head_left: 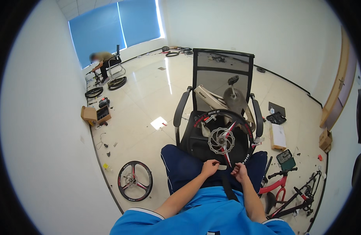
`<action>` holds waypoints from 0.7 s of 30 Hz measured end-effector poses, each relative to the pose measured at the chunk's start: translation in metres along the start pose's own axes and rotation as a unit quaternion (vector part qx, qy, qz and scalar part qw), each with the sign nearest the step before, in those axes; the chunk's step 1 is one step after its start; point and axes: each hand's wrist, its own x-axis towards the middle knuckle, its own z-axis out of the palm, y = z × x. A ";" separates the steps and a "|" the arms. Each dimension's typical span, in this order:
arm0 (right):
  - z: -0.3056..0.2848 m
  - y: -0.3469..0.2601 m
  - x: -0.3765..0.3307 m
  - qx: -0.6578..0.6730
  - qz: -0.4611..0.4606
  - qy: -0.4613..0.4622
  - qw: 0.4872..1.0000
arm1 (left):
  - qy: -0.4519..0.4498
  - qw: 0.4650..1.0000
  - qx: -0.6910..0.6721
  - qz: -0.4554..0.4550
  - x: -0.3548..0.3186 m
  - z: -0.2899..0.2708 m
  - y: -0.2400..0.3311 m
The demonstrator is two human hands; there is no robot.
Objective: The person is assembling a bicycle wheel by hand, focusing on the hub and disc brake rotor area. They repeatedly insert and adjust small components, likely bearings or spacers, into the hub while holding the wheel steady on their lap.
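A small bicycle wheel [251, 138] with a black rim and a silver brake disc [221, 141] rests on the black mesh-backed chair [223, 64] in front of me, its near edge over my lap. My left hand [209, 168] is closed near the wheel's lower edge, beside a small pale flat piece [222, 167]. To its right, my right hand [239, 172] has its fingers curled together by the rim. What sits in either set of fingertips is too small to tell. Behind the wheel, a pale bicycle frame [209, 97] with a crank and pedal [233, 80] lies on the chair.
Another wheel [135, 181] lies on the floor at left, near an open cardboard box [102, 114]. At right are a red bike frame [272, 188], a black frame [304, 197], a white box [278, 136] and a green parts case [286, 159]. A person [104, 60] sits far left.
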 end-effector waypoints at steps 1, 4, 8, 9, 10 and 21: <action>0.012 -0.009 -0.006 -0.007 -0.033 0.005 0.999 | 0.006 1.000 0.008 -0.001 0.003 0.000 -0.002; 0.020 -0.014 -0.015 -0.035 -0.080 0.051 0.995 | -0.002 1.000 0.002 0.026 0.005 0.001 -0.006; 0.019 -0.008 -0.015 -0.077 -0.079 0.070 0.991 | -0.013 1.000 0.019 0.005 0.002 -0.002 -0.008; 0.021 -0.012 -0.013 -0.105 -0.080 0.063 0.989 | -0.010 1.000 0.016 0.016 0.006 0.000 -0.007; 0.023 -0.011 -0.015 -0.128 -0.087 0.062 0.986 | -0.009 1.000 0.014 0.020 0.004 0.000 -0.006; 0.026 -0.005 -0.015 -0.245 -0.122 0.044 0.961 | -0.025 1.000 0.012 0.009 0.002 -0.001 -0.005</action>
